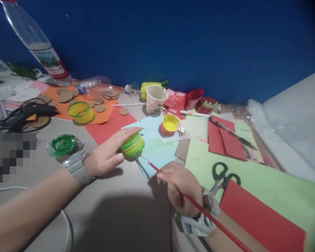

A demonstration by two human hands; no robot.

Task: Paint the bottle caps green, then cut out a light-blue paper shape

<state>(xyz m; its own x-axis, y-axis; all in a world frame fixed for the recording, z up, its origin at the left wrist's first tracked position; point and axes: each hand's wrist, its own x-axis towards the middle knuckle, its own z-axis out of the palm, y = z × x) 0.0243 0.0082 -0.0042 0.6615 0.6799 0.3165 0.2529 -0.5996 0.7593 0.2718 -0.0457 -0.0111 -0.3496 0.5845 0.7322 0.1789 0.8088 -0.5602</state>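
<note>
Grey tabletop (126, 210) under a blue wall carries the craft clutter. Nearest, the right hand (182, 187) pinches a red paintbrush (199, 206), tip touching the ribbed green-yellow piece (132, 145). The left hand (107, 154) grips that piece on its side. Just beyond the piece sits a yellow paint pot (170, 124); farther beyond it, a paper cup (155, 98). A slipping grip could likely smear wet paint onto fingers or the blue sheet (157, 147).

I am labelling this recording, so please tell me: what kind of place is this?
Probably a craft table for painting and paper work. The right hand holds a red paintbrush, and a pot of yellow paint, scissors and coloured paper sheets lie about.
</note>
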